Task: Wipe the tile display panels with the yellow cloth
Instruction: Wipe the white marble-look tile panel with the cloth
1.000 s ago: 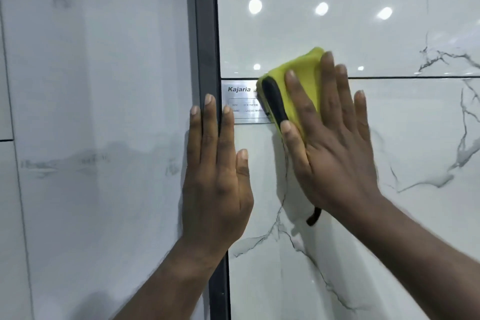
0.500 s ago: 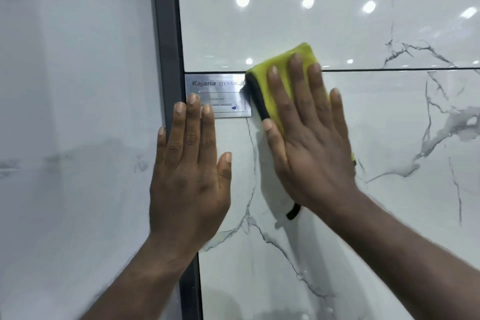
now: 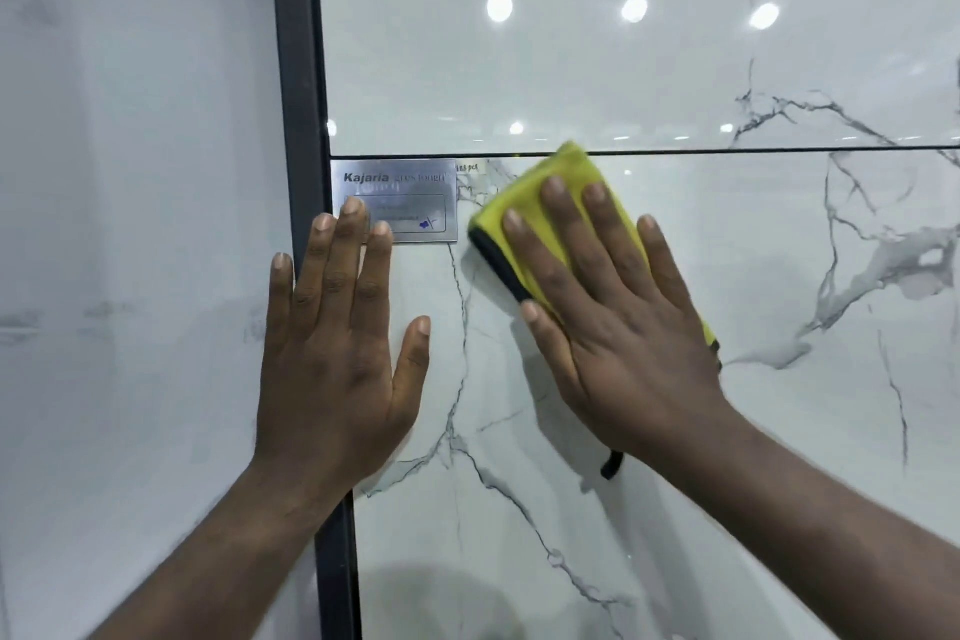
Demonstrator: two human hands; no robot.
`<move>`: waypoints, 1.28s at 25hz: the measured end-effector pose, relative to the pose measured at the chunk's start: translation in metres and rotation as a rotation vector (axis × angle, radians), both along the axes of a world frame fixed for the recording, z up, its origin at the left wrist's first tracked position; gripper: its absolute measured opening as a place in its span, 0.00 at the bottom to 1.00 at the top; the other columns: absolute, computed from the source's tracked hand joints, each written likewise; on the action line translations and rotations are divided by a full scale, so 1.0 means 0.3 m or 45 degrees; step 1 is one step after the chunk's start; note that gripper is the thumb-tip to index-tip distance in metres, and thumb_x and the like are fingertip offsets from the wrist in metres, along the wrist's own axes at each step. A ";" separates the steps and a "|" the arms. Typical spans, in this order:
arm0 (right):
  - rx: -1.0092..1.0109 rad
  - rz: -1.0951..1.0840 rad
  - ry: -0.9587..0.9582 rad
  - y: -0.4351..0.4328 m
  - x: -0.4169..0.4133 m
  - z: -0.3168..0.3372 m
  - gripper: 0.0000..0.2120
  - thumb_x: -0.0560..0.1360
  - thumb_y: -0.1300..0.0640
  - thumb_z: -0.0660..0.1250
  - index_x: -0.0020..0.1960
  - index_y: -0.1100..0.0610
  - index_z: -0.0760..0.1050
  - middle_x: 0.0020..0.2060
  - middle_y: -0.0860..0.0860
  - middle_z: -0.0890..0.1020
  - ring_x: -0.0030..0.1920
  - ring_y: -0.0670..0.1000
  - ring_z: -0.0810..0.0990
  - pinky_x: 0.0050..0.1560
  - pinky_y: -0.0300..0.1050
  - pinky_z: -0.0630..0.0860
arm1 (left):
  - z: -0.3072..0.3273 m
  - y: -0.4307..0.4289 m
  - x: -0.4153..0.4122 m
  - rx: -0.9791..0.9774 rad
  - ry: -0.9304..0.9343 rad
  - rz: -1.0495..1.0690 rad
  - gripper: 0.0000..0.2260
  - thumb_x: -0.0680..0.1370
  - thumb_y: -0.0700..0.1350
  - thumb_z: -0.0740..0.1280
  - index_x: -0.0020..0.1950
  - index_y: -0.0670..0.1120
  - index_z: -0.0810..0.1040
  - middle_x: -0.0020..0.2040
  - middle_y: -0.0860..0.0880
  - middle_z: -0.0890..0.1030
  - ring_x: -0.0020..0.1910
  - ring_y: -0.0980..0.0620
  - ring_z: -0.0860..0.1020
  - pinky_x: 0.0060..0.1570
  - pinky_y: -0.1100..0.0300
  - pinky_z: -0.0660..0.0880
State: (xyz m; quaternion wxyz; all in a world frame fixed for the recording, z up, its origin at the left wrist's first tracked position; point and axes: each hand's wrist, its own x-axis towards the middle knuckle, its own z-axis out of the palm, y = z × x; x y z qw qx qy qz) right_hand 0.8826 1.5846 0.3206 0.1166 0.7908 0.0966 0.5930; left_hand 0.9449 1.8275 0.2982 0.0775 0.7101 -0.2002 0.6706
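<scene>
Right hand [image 3: 618,327]: flat, fingers straight, pressing the yellow cloth [image 3: 574,166] onto the lower marble tile [image 3: 779,431].
Cloth position: just under the seam with the upper tile [image 3: 571,68], right of the Kajaria label plate [image 3: 410,203], not touching it.
Left hand [image 3: 337,353]: open, flat, braced across the dark frame [image 3: 296,68], fingertips on the plate.
Progress: mid-wipe, I judge. No streaks show, so I cannot tell what is already cleaned.
Remaining: likely most of this tile and the left panel [image 3: 130,224].

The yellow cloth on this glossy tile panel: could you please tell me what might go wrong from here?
The right hand presses the yellow cloth with flat fingers, no grip, so it could slip and fall. The bare left hand lies on the tile panel, fingertips on the label plate, and may leave smudges. The cloth's black edge is near the plate and might snag.
</scene>
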 end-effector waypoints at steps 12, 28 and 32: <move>0.055 -0.001 -0.044 -0.198 -0.025 -0.052 0.29 0.88 0.45 0.53 0.86 0.46 0.50 0.86 0.49 0.49 0.85 0.54 0.47 0.81 0.64 0.56 | 0.153 -0.216 -0.034 0.301 -0.010 0.001 0.35 0.87 0.57 0.58 0.88 0.39 0.52 0.89 0.41 0.51 0.88 0.42 0.50 0.85 0.37 0.51; 0.544 0.025 -0.081 -0.500 -0.063 0.118 0.30 0.88 0.46 0.53 0.86 0.42 0.43 0.85 0.47 0.40 0.85 0.51 0.38 0.83 0.63 0.48 | 0.214 -0.481 -0.042 0.403 -0.062 0.050 0.39 0.87 0.64 0.54 0.88 0.39 0.50 0.89 0.42 0.50 0.88 0.44 0.48 0.85 0.37 0.50; 0.108 -0.055 -0.023 -0.605 -0.074 -0.042 0.28 0.88 0.45 0.53 0.85 0.42 0.51 0.86 0.49 0.47 0.85 0.54 0.45 0.82 0.63 0.52 | 0.270 -0.605 -0.061 0.474 -0.126 0.026 0.39 0.87 0.64 0.54 0.88 0.39 0.51 0.89 0.42 0.51 0.88 0.44 0.50 0.85 0.37 0.52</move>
